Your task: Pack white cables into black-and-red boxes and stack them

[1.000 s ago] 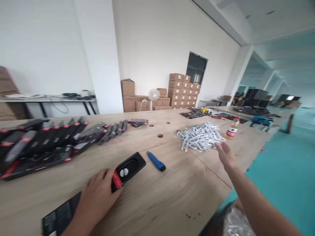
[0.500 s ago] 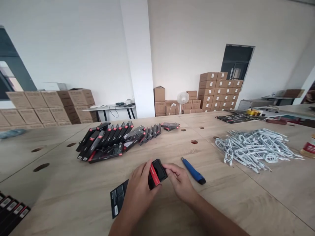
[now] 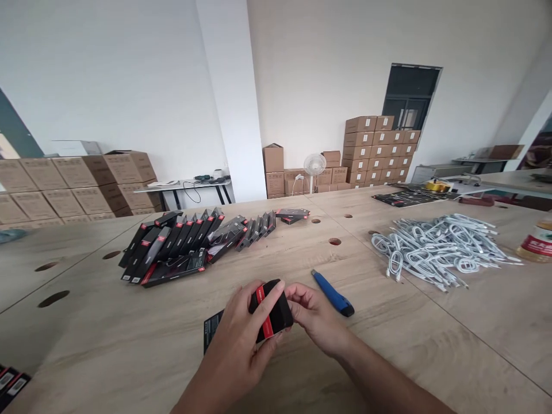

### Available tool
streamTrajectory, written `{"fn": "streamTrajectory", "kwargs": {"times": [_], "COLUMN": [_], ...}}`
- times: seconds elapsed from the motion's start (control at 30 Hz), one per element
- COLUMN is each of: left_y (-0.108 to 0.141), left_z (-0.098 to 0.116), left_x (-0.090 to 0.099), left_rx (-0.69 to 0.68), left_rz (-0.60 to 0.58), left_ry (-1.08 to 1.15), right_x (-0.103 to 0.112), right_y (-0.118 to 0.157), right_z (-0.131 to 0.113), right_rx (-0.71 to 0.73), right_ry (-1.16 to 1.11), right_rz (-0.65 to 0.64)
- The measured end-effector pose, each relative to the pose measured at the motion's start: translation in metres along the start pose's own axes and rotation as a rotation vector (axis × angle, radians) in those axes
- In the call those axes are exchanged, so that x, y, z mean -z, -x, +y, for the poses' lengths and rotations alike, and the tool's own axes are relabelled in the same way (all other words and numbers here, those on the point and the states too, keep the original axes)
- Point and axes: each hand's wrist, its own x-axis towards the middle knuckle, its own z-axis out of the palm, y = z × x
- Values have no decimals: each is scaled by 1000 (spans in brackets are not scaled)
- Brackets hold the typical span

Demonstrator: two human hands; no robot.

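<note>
Black retail box [image 3: 279,313], small, red band [image 3: 268,329] across it, tilted in the hands over the near middle of the wood-look table [image 3: 366,356]. A printed black panel [image 3: 210,332] shows left of it, partly behind the left hand [image 3: 239,328]; can't tell if it is joined to the box. Left hand is curved around the box, index finger laid over the top, thumb along the near side. Right hand [image 3: 321,319] is nearly closed, fingers curled, fingertips at the box's right end; can't tell whether they pinch the edge or something small. Blue utility knife [image 3: 333,293] lies just beyond the right hand; white cable pile [image 3: 440,250] farther right, similar black boxes [image 3: 181,247] far left.
</note>
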Motion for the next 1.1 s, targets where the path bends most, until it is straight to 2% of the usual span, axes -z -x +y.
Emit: {"fn": "streamTrajectory", "kwargs": {"times": [0.1, 0.23, 0.37, 0.43, 0.53, 0.6, 0.67, 0.83, 0.9, 1.0, 1.1], "left_y": [-1, -1, -4, -6, -8, -8, -5, 4, 4, 2, 0], "left_z": [-1, -1, 4, 6, 9, 12, 15, 22, 23, 24, 24], "left_x": [2, -5, -13, -15, -18, -20, -23, -27, -29, -31, -28], "left_rx": [21, 44, 83, 161, 354, 471, 525, 441, 443, 455, 354], "left_rz": [43, 208, 332, 413, 537, 543, 480, 324, 343, 435, 444], "left_ry": [-25, -68, -18, 48, 241, 428, 572, 760, 809, 791, 738], "right_x": [-1, 1, 0, -2, -7, -11, -13, -11, -10, -7, -4], "right_y": [-1, -4, -3, 0, 8, 14, 19, 23, 22, 21, 20], "right_z": [-1, -1, -3, -5, -5, -3, 0, 8, 7, 3, -1], "right_rx": [33, 82, 139, 177, 259, 334, 412, 543, 609, 738, 781], "right_ry": [11, 52, 86, 85, 132, 230, 362, 647, 705, 769, 825], "right_rz": [17, 63, 121, 154, 152, 116, 87, 134, 167, 193, 213]}}
